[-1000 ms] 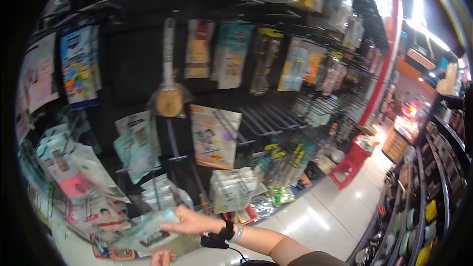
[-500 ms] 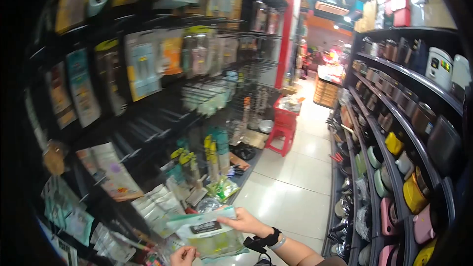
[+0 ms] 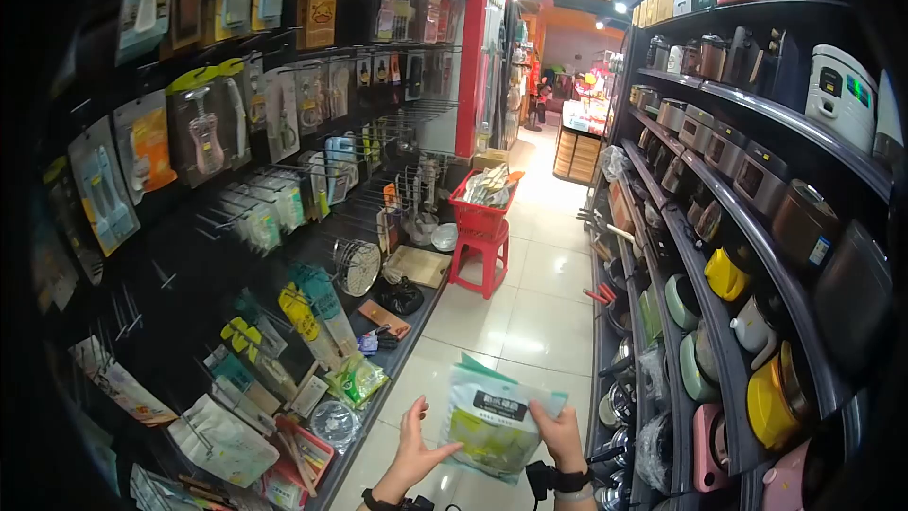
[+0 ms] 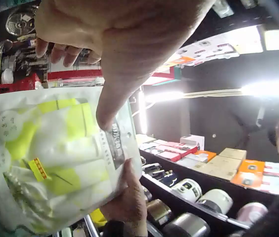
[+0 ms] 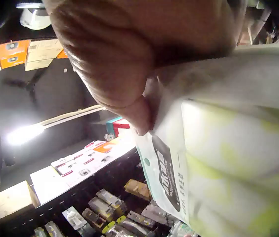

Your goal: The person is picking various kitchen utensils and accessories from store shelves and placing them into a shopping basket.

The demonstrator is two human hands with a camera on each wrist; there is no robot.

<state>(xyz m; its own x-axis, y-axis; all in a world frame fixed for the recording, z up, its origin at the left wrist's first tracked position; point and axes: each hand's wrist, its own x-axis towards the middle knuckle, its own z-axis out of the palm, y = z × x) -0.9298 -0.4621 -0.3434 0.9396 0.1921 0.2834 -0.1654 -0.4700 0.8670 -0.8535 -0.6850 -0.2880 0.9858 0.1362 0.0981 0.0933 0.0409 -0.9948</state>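
A clear-fronted bag (image 3: 492, 421) with a green edge, a dark label and yellow-green contents is held upright over the aisle floor. My right hand (image 3: 560, 435) pinches its upper right corner, thumb on the front. At the bag's left side my left hand (image 3: 411, 449) has its fingers spread, with the thumb at the bag's edge. In the left wrist view the left thumb lies against the front of the bag (image 4: 55, 163), and its fingers stretch out beyond. The right wrist view has the right hand (image 5: 144, 59) gripping the bag (image 5: 238, 168) beside its label.
Hanging packets (image 3: 218, 440) line the dark rack on the left. A red basket (image 3: 484, 218) stands on a red stool (image 3: 480, 260) farther up the aisle. Shelves (image 3: 747, 227) with pots and cookers run along the right. Tiled floor (image 3: 530, 322) lies between.
The view has swung right, from the rack to the aisle. The right hand has carried the bag along, now more upright. The left hand's fingers have gone from curled to spread.
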